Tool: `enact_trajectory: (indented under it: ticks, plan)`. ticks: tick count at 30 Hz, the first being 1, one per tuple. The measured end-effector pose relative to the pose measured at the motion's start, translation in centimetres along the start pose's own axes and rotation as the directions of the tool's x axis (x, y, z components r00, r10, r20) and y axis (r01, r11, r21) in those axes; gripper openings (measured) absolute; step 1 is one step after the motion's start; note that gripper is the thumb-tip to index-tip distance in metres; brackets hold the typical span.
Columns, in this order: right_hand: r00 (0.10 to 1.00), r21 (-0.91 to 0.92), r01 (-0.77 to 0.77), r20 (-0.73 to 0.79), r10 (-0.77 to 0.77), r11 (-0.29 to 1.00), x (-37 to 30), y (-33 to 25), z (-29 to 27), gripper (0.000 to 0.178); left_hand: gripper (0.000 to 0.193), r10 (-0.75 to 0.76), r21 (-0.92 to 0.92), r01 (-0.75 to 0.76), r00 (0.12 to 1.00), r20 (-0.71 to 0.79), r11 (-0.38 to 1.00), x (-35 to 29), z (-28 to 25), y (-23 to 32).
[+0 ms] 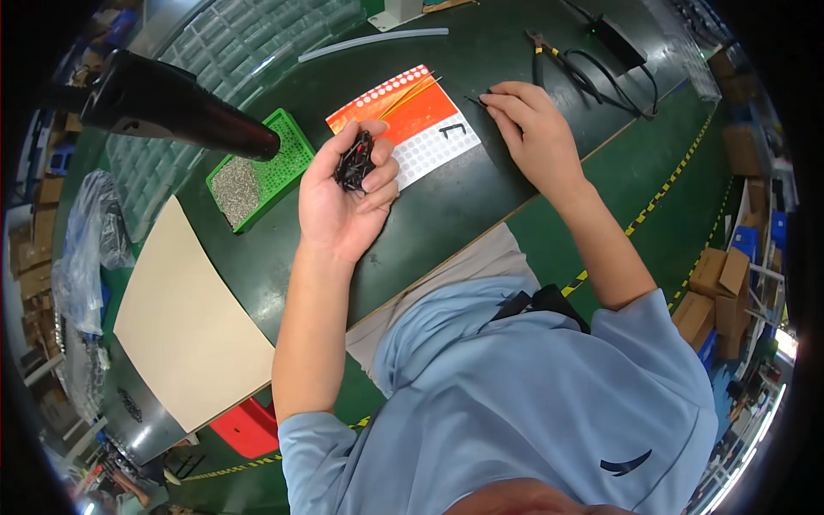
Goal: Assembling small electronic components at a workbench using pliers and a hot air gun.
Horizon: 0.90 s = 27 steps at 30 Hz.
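My left hand (348, 215) is turned palm up, its fingers curled round a bunch of small black parts (354, 165). My right hand (539, 142) pinches a thin dark piece (474, 100) between thumb and fingertips, just right of an orange and white dotted sheet (429, 159). On that sheet lie a few black bent pieces (452, 130) and thin yellow sticks (410, 96). Left of my left hand stands a green perforated basket (296, 159) with a heap of tiny silvery bits (235, 189) in it.
A black cylindrical device (184, 112) juts over the basket. Pliers (538, 60) and a black power adapter (614, 43) with its cable lie at the back right. A clear tube (373, 41) lies behind the sheet. A beige board (184, 326) covers the table's left part, near clear plastic trays (232, 51).
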State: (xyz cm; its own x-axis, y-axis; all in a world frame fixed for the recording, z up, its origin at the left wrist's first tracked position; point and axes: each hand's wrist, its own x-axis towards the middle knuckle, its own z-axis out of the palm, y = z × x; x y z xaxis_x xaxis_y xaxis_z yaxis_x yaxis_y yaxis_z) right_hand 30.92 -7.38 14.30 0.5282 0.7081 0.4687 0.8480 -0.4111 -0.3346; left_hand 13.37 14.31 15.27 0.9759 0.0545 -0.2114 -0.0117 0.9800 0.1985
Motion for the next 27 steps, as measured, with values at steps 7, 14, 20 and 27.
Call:
enact_trajectory:
  ticks: [7,14,20,27]
  plan:
    - [0.977,0.371,-0.212,0.064,0.203,0.904,1.1,-0.3,0.1,0.016,0.033,-0.044,0.232,0.059,0.997,-0.069,0.971,-0.2,0.6,0.0]
    - [0.999,0.201,-0.041,0.034,0.035,0.979,2.1,-0.6,0.9,0.017,0.033,-0.038,0.444,0.092,0.991,-0.128,0.891,-0.2,1.3,-0.6]
    - [0.955,0.309,-0.257,0.226,0.191,0.916,3.4,-0.2,-0.2,0.013,0.035,-0.042,0.460,0.108,0.988,-0.152,0.881,-0.1,1.2,-0.4]
    - [0.946,0.778,-0.197,0.310,-0.092,0.597,4.3,-6.6,-2.3,0.014,0.043,-0.053,0.489,0.099,0.993,-0.108,0.867,-0.1,1.4,-0.9]
